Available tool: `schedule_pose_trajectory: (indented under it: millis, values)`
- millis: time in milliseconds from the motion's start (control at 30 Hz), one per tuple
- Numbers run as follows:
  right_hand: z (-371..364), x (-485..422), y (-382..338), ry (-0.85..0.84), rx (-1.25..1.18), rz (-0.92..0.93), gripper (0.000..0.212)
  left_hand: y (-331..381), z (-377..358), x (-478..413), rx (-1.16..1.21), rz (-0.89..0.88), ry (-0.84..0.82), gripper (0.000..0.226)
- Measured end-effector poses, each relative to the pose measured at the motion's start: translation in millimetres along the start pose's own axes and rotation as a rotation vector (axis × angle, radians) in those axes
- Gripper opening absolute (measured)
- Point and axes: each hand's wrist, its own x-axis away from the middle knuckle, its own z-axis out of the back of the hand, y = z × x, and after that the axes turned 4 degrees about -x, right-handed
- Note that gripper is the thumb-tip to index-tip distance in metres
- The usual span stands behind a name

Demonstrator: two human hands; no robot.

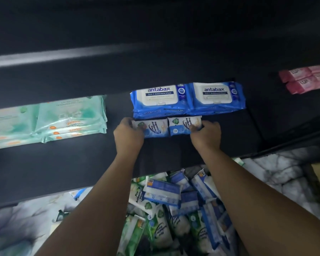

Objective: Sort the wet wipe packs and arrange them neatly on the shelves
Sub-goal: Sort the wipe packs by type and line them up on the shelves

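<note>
Two small blue-and-white wipe packs lie side by side on the dark shelf (44,167), just in front of two large blue Antabax packs (187,98). My left hand (128,134) grips the outer end of the left small pack (153,127). My right hand (206,133) grips the outer end of the right small pack (181,125). Both small packs touch each other in the middle. A heap of loose blue, white and green wipe packs (174,209) lies below the shelf, between my forearms.
Stacks of pale green wipe packs (63,119) sit on the shelf to the left. Pink packs (307,80) lie at the far right on a neighbouring shelf. A marbled floor (277,174) shows under the shelf edge. The upper shelf is dark overhead.
</note>
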Motion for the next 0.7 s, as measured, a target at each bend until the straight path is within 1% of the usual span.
schedule_pose_trajectory:
  millis: [67,133,200,267,333,400,433,533,600,667,700]
  values:
    - [2,1,-2,-0.001,-0.015,-0.031,0.045,-1,-1,1,-0.098,-0.040,0.004,0.037]
    - [8,6,-1,0.015,-0.046,-0.089,0.065,-1,2,4,-0.219,-0.074,0.004,0.047]
    - [16,17,4,0.064,-0.057,-0.106,0.071,-2,8,15,-0.293,-0.096,0.015,0.053]
    - [24,34,14,0.108,-0.062,-0.077,0.066,-4,18,35,-0.285,-0.138,0.039,0.055]
    - [34,57,27,0.113,-0.067,-0.079,0.057,-13,24,62,-0.232,-0.220,0.059,0.047]
    - [45,80,39,0.075,-0.047,-0.107,0.046,-26,28,92,-0.211,-0.260,0.047,0.039]
    - [51,92,46,0.050,-0.031,-0.126,0.041,-33,30,106,-0.220,-0.259,0.013,0.037]
    - [68,126,66,-0.079,0.040,-0.160,0.021,-50,36,147,-0.335,-0.245,-0.168,0.040]
    - [80,149,78,-0.130,0.069,-0.184,0.021,-62,39,168,-0.461,-0.267,-0.269,0.045]
    - [91,170,89,-0.165,0.082,-0.208,0.025,-74,40,184,-0.532,-0.314,-0.348,0.060]
    - [95,179,92,-0.194,0.103,-0.221,0.023,-76,41,192,-0.559,-0.323,-0.392,0.064]
